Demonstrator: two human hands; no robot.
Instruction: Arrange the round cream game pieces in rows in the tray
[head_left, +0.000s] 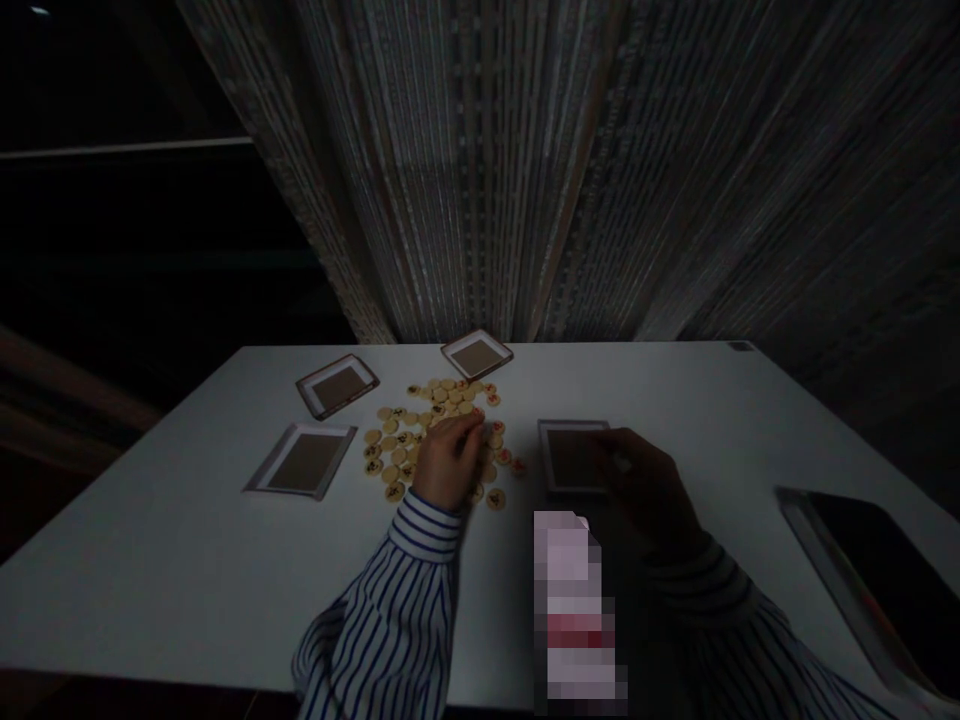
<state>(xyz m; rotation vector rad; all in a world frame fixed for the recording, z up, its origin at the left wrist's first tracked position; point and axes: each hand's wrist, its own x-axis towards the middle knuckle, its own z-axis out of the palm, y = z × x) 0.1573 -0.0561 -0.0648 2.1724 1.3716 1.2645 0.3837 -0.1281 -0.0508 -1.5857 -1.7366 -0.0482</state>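
Round wooden Chinese chess pieces lie in a loose pile at the middle of the white table, marked with red or black characters. My left hand rests over the pile's right side. Its fingers are curled together, with a red-marked piece at the fingertips; whether it is gripped is hidden. On the right, my right hand is over the right edge of a shallow tray with a brown base. Its thumb and fingers are drawn together in shadow, and anything between them cannot be made out.
Similar shallow trays stand around the pile: one at left, one behind it and one at the back. A dark flat slab lies at the right edge of the white table. Strand curtains hang behind.
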